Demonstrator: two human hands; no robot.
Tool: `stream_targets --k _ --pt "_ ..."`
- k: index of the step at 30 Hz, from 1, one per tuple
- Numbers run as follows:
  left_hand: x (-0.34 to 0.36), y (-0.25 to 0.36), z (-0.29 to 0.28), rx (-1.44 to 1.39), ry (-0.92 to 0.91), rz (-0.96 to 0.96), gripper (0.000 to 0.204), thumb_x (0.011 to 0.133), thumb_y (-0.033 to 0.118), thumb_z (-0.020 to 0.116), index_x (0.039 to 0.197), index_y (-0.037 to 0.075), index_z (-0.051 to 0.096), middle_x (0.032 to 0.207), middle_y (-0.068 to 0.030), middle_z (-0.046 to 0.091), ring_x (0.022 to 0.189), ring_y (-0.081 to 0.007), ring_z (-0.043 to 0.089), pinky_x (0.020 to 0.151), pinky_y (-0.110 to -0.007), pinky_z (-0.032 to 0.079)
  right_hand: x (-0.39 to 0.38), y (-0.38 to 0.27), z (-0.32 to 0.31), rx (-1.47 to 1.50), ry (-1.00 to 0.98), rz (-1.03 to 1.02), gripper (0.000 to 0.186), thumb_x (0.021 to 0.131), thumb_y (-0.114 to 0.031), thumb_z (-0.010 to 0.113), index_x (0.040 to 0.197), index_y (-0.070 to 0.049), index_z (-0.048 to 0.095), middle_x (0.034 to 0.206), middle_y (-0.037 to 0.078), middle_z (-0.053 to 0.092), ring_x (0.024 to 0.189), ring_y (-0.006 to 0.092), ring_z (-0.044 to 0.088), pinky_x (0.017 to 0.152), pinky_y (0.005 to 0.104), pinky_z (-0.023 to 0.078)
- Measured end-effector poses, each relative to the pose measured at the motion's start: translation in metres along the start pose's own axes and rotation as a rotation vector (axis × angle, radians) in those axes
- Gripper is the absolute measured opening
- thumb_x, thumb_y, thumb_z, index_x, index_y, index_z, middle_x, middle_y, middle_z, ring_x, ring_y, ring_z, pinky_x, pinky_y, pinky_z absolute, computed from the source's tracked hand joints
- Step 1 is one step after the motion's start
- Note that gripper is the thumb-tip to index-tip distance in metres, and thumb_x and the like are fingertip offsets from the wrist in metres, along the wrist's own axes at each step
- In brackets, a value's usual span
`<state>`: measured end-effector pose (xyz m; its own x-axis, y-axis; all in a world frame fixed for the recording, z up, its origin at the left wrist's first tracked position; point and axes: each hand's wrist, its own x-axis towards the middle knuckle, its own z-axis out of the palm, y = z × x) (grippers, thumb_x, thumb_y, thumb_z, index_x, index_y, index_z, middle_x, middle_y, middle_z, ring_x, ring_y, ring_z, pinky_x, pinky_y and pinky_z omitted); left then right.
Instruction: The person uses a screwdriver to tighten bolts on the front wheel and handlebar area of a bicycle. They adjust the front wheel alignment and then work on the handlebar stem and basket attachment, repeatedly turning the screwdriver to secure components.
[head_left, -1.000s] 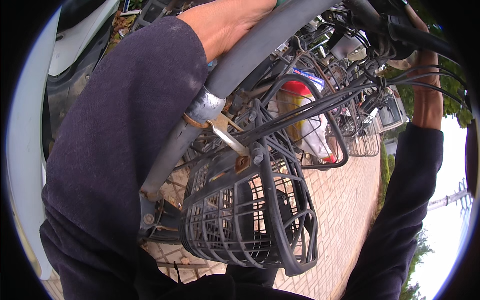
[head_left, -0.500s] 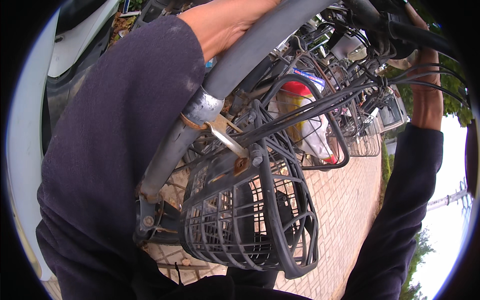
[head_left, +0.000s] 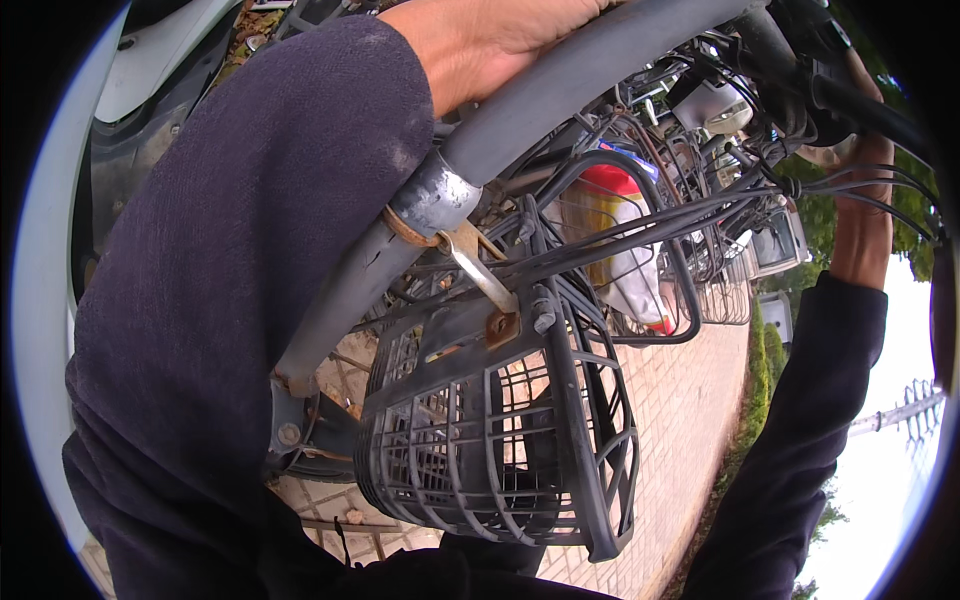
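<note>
My left hand (head_left: 530, 40) lies against a thick grey bicycle frame tube (head_left: 590, 75) at the top; its fingers are hidden behind the tube or cut off by the upper edge. At the upper right my right hand (head_left: 865, 150) is up against the dark handlebar (head_left: 855, 98), behind several black cables, and its fingers are mostly covered. Below the tube hangs a black plastic basket (head_left: 465, 440), seen tilted. A metal bracket (head_left: 480, 275) runs from the tube's silver collar (head_left: 440, 190) to a rusty plate (head_left: 500, 328) on the basket.
Behind stands a row of parked bicycles; one wire basket (head_left: 690, 300) holds a red, white and yellow bag (head_left: 625, 240). Brick paving (head_left: 680, 430) slopes through the picture. A pale vehicle body (head_left: 45, 330) borders the left side. A hedge (head_left: 755, 390) lines the paving.
The grey tube, the bracket and my left hand have shifted to the right in the picture. My right hand sits slightly lower. Both hands stay against the bicycle.
</note>
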<state>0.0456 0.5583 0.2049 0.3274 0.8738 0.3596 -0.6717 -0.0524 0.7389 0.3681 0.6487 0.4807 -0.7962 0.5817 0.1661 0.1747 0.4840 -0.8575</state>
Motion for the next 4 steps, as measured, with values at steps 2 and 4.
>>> stream_targets --k 2,4 --pt "0.000 0.000 0.001 0.001 -0.001 0.003 0.037 0.106 0.042 0.047 0.108 0.008 0.060 0.078 -0.0031 0.058 0.057 -0.0104 0.052 0.044 -0.022 0.045 -0.005 -0.002 0.004 0.000 -0.009 0.003 0.057 0.104 -0.030 0.053 0.152 -0.002 0.039 0.143 0.022 0.053 0.124 0.0330 0.061 0.092 0.0501 0.061" --pt "0.000 0.000 0.001 0.006 0.003 0.001 0.037 0.106 0.042 0.047 0.108 0.008 0.060 0.078 -0.0032 0.057 0.057 -0.0103 0.052 0.044 -0.022 0.045 -0.006 0.000 0.012 -0.053 -0.006 -0.010 0.058 0.103 -0.029 0.054 0.152 -0.003 0.038 0.144 0.022 0.052 0.124 0.0340 0.061 0.089 0.0510 0.063"
